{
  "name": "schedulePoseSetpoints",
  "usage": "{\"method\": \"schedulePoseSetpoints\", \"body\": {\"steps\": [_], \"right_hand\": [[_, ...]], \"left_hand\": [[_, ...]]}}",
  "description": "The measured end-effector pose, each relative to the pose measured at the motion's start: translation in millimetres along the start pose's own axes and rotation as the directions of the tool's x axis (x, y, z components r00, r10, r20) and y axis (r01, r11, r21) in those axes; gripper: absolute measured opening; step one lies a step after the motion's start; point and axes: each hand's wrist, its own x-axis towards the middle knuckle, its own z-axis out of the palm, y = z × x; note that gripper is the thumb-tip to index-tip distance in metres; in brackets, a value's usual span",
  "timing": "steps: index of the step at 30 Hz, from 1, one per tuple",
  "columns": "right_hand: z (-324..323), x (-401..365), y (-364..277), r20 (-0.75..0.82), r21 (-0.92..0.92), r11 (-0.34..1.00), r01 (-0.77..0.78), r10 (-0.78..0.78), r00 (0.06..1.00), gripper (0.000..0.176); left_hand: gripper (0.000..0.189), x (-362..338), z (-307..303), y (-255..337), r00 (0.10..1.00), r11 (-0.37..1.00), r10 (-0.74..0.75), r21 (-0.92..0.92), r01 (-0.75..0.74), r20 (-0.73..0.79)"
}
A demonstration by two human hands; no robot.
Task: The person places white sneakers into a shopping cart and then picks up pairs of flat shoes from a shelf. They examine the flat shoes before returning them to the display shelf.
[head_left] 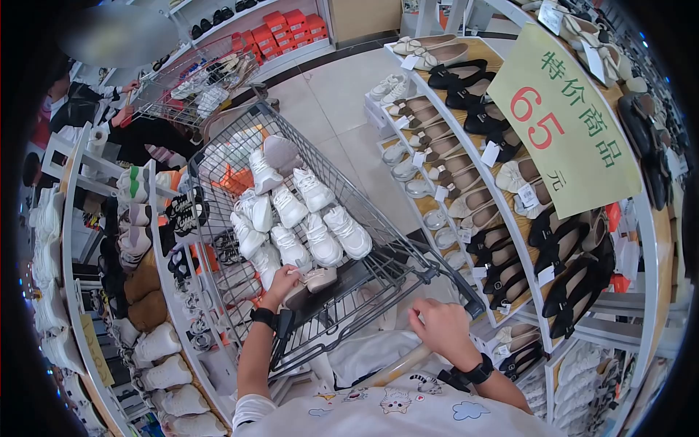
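Note:
A grey wire shopping cart (pixel 408 255) stands before me with several white sneakers (pixel 320 240) piled in it. My left hand (pixel 282 285) reaches over the cart's near side, its fingers closed on a light beige shoe (pixel 295 297) at the near end of the pile. Beside that one lies a similar beige shoe (pixel 320 279). My right hand (pixel 443 329) hovers near the cart's handle end, fingers curled in, with nothing visible in them. Both wrists wear black bands.
Tiered racks of flat shoes (pixel 477 204) rise on the right, with a yellow price sign (pixel 561 124) on them. Shelves of sneakers (pixel 164 364) line the left. At the upper left a person stands by another loaded cart (pixel 196 80). Orange shoe boxes (pixel 287 33) sit beyond.

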Motion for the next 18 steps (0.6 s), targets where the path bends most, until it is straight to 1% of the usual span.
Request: {"method": "schedulePoseSetpoints", "body": {"steps": [5, 8, 10, 11, 13, 14, 16, 17, 18], "right_hand": [[0.8, 3.0, -2.0, -0.005, -0.004, 1.0, 0.0, 0.0, 1.0, 0.019], [0.0, 4.8, -2.2, -0.009, -0.003, 1.0, 0.001, -0.001, 1.0, 0.019], [-0.3, 6.1, -2.2, -0.012, -0.004, 1.0, 0.007, -0.007, 1.0, 0.019], [-0.4, 6.0, -2.4, -0.016, -0.003, 1.0, 0.004, -0.005, 1.0, 0.019], [-0.1, 5.1, -1.9, -0.019, -0.005, 1.0, 0.001, -0.001, 1.0, 0.019], [0.5, 4.7, -1.3, -0.03, 0.005, 1.0, 0.002, -0.002, 1.0, 0.019], [0.8, 4.2, -0.4, -0.044, 0.013, 1.0, 0.003, -0.002, 0.999, 0.019], [0.6, 4.1, -0.3, -0.046, 0.017, 1.0, 0.002, -0.001, 0.999, 0.019], [0.4, 4.0, -0.1, -0.048, 0.021, 1.0, 0.002, -0.001, 0.999, 0.019]], "left_hand": [[0.032, 4.5, 2.9, -7.3, 1.0, 1.0, 0.001, -0.014, -0.001, -0.026], [0.034, 7.2, 10.8, -10.2, 0.997, 0.999, -0.018, -0.047, 0.015, -0.079], [0.038, 14.2, 13.0, -16.4, 0.998, 0.989, -0.06, 0.134, 0.064, -0.034], [0.038, 16.8, 13.9, -19.8, 0.998, 0.989, -0.059, 0.132, 0.063, -0.035], [0.045, 18.7, 19.8, -17.3, 0.982, 0.934, -0.077, 0.331, 0.132, -0.175], [0.045, 19.2, 22.0, -15.7, 0.982, 0.935, -0.076, 0.329, 0.131, -0.173], [0.054, 13.2, 26.7, -1.2, 0.967, 0.859, -0.102, 0.469, 0.204, -0.235], [0.054, 12.4, 28.0, 0.1, 0.967, 0.859, -0.1, 0.469, 0.203, -0.234], [0.059, 11.8, 28.7, -0.7, 0.976, 0.876, -0.099, 0.449, 0.179, -0.196]]}}
